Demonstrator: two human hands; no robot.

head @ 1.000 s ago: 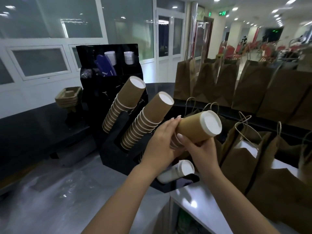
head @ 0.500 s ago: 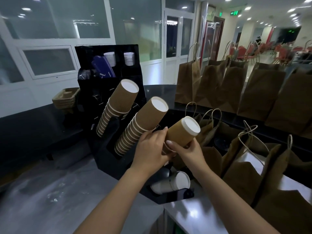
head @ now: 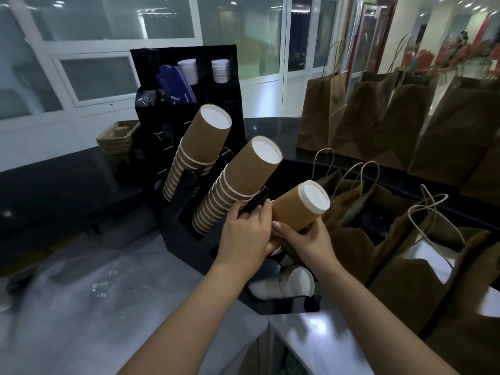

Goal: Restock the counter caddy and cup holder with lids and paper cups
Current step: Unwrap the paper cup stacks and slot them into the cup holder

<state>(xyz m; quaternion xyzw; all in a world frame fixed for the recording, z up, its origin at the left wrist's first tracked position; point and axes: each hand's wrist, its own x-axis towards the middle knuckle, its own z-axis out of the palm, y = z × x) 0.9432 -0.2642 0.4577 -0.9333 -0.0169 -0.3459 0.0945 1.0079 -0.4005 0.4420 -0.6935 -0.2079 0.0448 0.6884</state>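
A black cup holder (head: 178,226) stands on the counter with two slanted stacks of brown ribbed paper cups (head: 238,185) in its upper slots. Both hands hold a third, smaller brown cup stack (head: 297,207) at the holder's third slot; its lower end is hidden behind my hands. My left hand (head: 244,236) wraps the stack's lower end, and my right hand (head: 308,239) grips it from below. White cups (head: 286,284) lie in the lowest slot. Behind stands the black caddy (head: 221,98) with white lids (head: 220,70) in its top compartments.
Brown paper bags (head: 378,125) stand along the black counter at the right, and more bags (head: 405,280) with twine handles crowd close to my right arm. Stacked pulp cup trays (head: 116,139) sit left of the caddy. Clear plastic wrap (head: 81,288) lies on the grey countertop.
The brown cup stack has gone down and left into the holder's third slot, with both hands following it. The camera has come closer.
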